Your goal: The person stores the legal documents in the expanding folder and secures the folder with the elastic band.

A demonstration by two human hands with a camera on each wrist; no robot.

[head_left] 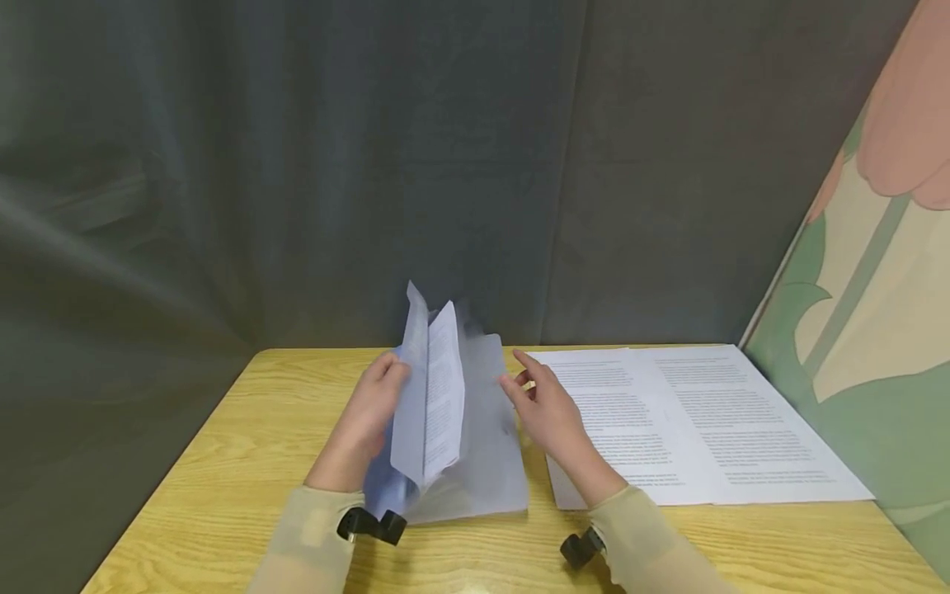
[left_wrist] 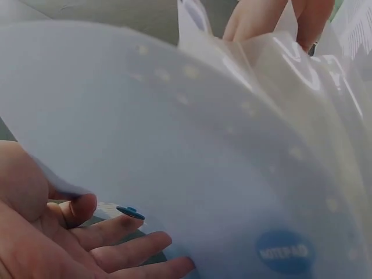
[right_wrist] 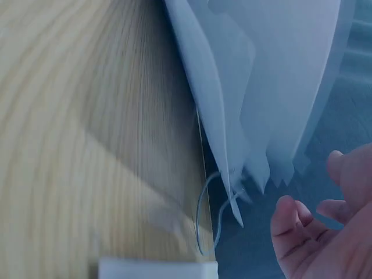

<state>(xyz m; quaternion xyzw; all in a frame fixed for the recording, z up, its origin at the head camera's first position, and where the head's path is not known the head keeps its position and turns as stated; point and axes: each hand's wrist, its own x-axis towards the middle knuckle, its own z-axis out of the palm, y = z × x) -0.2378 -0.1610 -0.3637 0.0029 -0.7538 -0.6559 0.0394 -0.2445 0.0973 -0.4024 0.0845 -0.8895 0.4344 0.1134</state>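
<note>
A bluish translucent plastic folder [head_left: 499, 429] with clear sleeves lies spread on the table, its cover and some leaves raised. My left hand [head_left: 374, 400] grips the raised left side, thumb at the edge. A printed sheet [head_left: 444, 388] shows among the upright leaves. In the left wrist view, the blue cover [left_wrist: 145, 133] bears a round "NOTEPAD" label [left_wrist: 286, 252], and a small blue button [left_wrist: 130, 213] sits by the fingers. My right hand [head_left: 545, 404] hovers at the folder's right edge, fingers apart, holding nothing. The right wrist view shows those fingers [right_wrist: 290, 232] beside the hanging leaves [right_wrist: 261, 104].
Two printed sheets [head_left: 698, 429] lie side by side on the right of the wooden table [head_left: 245, 437]. A thin elastic loop [right_wrist: 200, 226] hangs from the folder's corner. Behind the table hangs a dark curtain [head_left: 416, 165]; a painted panel [head_left: 876, 330] stands at the right.
</note>
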